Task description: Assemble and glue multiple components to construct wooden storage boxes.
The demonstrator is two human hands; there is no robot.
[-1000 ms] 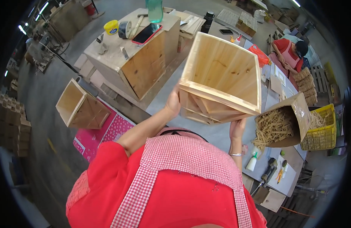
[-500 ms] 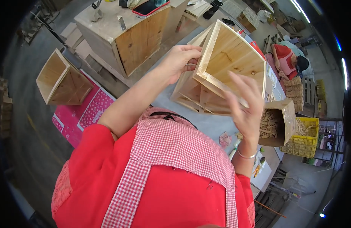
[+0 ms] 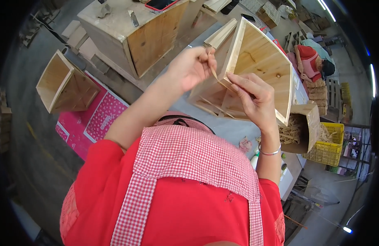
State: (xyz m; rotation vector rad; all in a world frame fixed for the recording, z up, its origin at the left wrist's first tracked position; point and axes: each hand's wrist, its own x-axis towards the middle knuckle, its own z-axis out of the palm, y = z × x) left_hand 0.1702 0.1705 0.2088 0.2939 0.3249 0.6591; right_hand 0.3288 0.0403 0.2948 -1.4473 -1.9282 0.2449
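A tapered, open-topped wooden box [image 3: 259,61] of pale knotty wood tilts on the worktable in front of me. My left hand [image 3: 193,67] is closed just left of the box's near corner, pinching the upper end of a thin tan strip [image 3: 214,73]. The strip runs down toward that corner; whether it is tape or wood I cannot tell. At the corner, the thumb and fingers of my right hand [image 3: 255,94] press on the box's rim. The strip's lower end lies close to those fingertips, partly hidden by them.
A similar wooden box [image 3: 66,86] stands on a pink patterned sheet [image 3: 105,117] at left. Beyond is a wooden cabinet [image 3: 150,45] with a phone [image 3: 161,3]. To the right are a carton [image 3: 308,127] of wood pieces and a yellow crate [image 3: 326,143]. Another person [image 3: 314,61] sits far right.
My right hand has moved up and left from a blurred, spread pose to the box's near corner. My left hand has left the box's side and now pinches the thin strip.
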